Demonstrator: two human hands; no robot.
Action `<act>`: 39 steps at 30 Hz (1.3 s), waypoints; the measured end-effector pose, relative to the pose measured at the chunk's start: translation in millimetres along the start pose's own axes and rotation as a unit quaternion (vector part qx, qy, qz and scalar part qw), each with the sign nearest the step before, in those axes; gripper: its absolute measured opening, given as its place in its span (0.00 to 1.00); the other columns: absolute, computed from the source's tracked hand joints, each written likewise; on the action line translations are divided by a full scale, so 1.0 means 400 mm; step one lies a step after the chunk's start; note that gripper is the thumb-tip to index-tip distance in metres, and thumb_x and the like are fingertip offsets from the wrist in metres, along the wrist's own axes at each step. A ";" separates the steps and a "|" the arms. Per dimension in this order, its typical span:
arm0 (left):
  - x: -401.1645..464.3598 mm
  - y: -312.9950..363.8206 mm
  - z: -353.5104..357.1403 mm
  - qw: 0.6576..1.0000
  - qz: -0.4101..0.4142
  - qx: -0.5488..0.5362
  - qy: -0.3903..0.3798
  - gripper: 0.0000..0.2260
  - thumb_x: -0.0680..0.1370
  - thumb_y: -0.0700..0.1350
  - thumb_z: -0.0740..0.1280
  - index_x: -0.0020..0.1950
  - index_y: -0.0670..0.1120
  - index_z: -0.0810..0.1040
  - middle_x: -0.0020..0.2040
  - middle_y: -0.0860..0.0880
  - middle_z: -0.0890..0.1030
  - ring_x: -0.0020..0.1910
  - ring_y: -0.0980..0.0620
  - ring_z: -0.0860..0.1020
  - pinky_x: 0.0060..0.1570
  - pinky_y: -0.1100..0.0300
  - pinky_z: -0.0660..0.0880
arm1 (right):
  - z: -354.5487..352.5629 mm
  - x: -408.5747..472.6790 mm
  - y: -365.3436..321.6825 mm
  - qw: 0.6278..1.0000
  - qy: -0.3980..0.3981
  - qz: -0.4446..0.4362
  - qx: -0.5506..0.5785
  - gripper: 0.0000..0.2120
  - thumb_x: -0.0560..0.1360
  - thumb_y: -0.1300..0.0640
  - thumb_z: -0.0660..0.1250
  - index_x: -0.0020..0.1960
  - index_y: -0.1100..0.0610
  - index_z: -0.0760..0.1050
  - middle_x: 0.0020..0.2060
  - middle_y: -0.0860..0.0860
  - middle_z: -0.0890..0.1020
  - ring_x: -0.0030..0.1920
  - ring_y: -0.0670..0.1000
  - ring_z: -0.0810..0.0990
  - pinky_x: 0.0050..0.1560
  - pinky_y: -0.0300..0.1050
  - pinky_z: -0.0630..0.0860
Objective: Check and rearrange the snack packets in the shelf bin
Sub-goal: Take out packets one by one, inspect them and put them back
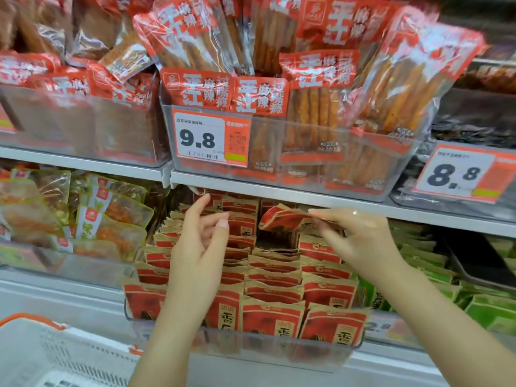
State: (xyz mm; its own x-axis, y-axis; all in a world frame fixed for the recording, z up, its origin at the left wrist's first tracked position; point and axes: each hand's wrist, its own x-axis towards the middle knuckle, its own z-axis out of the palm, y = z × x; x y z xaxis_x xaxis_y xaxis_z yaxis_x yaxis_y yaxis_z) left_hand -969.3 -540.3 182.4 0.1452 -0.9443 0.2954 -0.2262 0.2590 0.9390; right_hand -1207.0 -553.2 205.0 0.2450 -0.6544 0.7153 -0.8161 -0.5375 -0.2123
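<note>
A clear plastic shelf bin [251, 347] on the lower shelf holds several rows of small red and tan snack packets [273, 277], standing upright. My right hand [360, 238] pinches one red packet [282, 217] by its edge and holds it tilted above the back of the bin, just under the upper shelf. My left hand [201, 236] hovers over the left rows with its fingers spread, holding nothing. A dark gap shows in the middle row at the back, below the lifted packet.
The metal shelf edge [307, 196] runs just above my hands. On it stands a bin of long red snack bags [301, 113] with a 9.8 price tag [209, 138]. Green packets [435, 272] lie to the right, yellow-green packs [83, 219] to the left. A white basket [55, 356] sits bottom left.
</note>
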 end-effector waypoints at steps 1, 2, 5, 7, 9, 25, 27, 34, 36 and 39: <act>0.002 -0.003 -0.002 1.000 0.000 -0.002 0.004 0.20 0.83 0.49 0.61 0.74 0.60 0.63 0.57 0.63 0.79 0.54 0.70 0.76 0.48 0.75 0.68 | 0.012 0.001 0.009 1.000 -0.014 0.004 -0.009 0.10 0.69 0.62 0.72 0.50 0.60 0.84 0.42 0.51 0.86 0.43 0.36 0.77 0.50 0.20 0.69; 0.002 -0.005 -0.002 1.000 -0.002 -0.004 0.006 0.20 0.83 0.49 0.60 0.74 0.60 0.63 0.57 0.62 0.80 0.55 0.69 0.76 0.49 0.74 0.68 | 0.018 0.003 0.011 0.999 -0.031 0.009 -0.018 0.10 0.70 0.61 0.72 0.51 0.60 0.84 0.43 0.51 0.86 0.42 0.39 0.80 0.49 0.24 0.72; 0.002 -0.003 0.001 1.000 -0.005 -0.008 0.005 0.19 0.83 0.49 0.60 0.73 0.61 0.63 0.56 0.62 0.80 0.54 0.68 0.77 0.51 0.70 0.68 | 0.034 0.012 0.013 0.996 -0.055 -0.001 -0.074 0.11 0.71 0.59 0.70 0.53 0.58 0.83 0.42 0.51 0.86 0.40 0.49 0.85 0.43 0.39 0.78; 0.002 -0.005 0.003 1.000 -0.006 -0.008 0.004 0.18 0.83 0.49 0.59 0.72 0.61 0.64 0.55 0.62 0.81 0.55 0.65 0.77 0.55 0.65 0.70 | 0.042 0.027 0.003 0.994 -0.062 -0.022 -0.085 0.12 0.72 0.58 0.68 0.53 0.59 0.83 0.41 0.51 0.86 0.39 0.50 0.85 0.43 0.38 0.76; 0.004 -0.004 0.003 1.000 -0.010 -0.009 0.006 0.18 0.82 0.49 0.59 0.71 0.62 0.64 0.54 0.62 0.81 0.55 0.65 0.77 0.58 0.64 0.70 | 0.052 0.038 -0.002 0.996 -0.055 -0.026 -0.063 0.12 0.72 0.59 0.68 0.53 0.60 0.83 0.41 0.52 0.86 0.39 0.51 0.85 0.45 0.35 0.74; 0.009 -0.014 -0.015 0.998 -0.052 -0.017 -0.031 0.24 0.82 0.40 0.60 0.75 0.58 0.63 0.54 0.58 0.82 0.46 0.45 0.78 0.34 0.75 0.72 | 0.103 0.071 0.016 0.931 -0.250 0.201 -0.175 0.14 0.81 0.50 0.58 0.55 0.55 0.80 0.38 0.50 0.78 0.42 0.54 0.78 0.40 0.44 0.72; 0.005 -0.014 -0.017 0.998 -0.051 -0.013 -0.034 0.24 0.82 0.40 0.60 0.75 0.59 0.63 0.54 0.59 0.82 0.46 0.47 0.78 0.34 0.77 0.72 | 0.123 0.082 0.013 0.914 -0.273 0.214 -0.211 0.15 0.81 0.48 0.58 0.57 0.54 0.78 0.42 0.51 0.80 0.44 0.54 0.79 0.42 0.44 0.75; 0.016 -0.007 -0.032 0.997 -0.053 -0.008 -0.057 0.23 0.81 0.39 0.63 0.69 0.63 0.66 0.52 0.61 0.83 0.48 0.63 0.81 0.60 0.60 0.75 | 0.176 0.150 0.036 0.856 -0.325 0.397 -0.059 0.17 0.81 0.50 0.58 0.67 0.55 0.72 0.54 0.53 0.81 0.47 0.51 0.79 0.36 0.39 0.71; 0.018 -0.003 -0.034 0.996 -0.060 -0.007 -0.061 0.23 0.81 0.38 0.63 0.66 0.65 0.67 0.51 0.62 0.83 0.52 0.63 0.81 0.64 0.52 0.74 | 0.180 0.165 0.034 0.823 -0.306 0.472 0.077 0.18 0.81 0.53 0.59 0.70 0.58 0.69 0.62 0.55 0.78 0.58 0.52 0.78 0.41 0.36 0.72; 0.018 0.001 -0.031 0.997 -0.056 -0.012 -0.060 0.23 0.80 0.38 0.64 0.66 0.64 0.68 0.52 0.60 0.83 0.52 0.62 0.81 0.62 0.53 0.75 | 0.164 0.162 0.019 0.818 -0.313 0.470 0.106 0.20 0.82 0.53 0.58 0.71 0.60 0.68 0.67 0.57 0.74 0.65 0.55 0.74 0.65 0.48 0.72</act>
State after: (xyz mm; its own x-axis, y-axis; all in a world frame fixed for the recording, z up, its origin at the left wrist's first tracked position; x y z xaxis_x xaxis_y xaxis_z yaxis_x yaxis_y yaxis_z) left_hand -956.4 -544.6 187.0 0.0510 -0.9848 0.1660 -0.1921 0.1535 0.9693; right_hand -1163.1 -634.8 206.2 -0.1654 -0.9402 -0.2977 -0.7052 0.3238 -0.6308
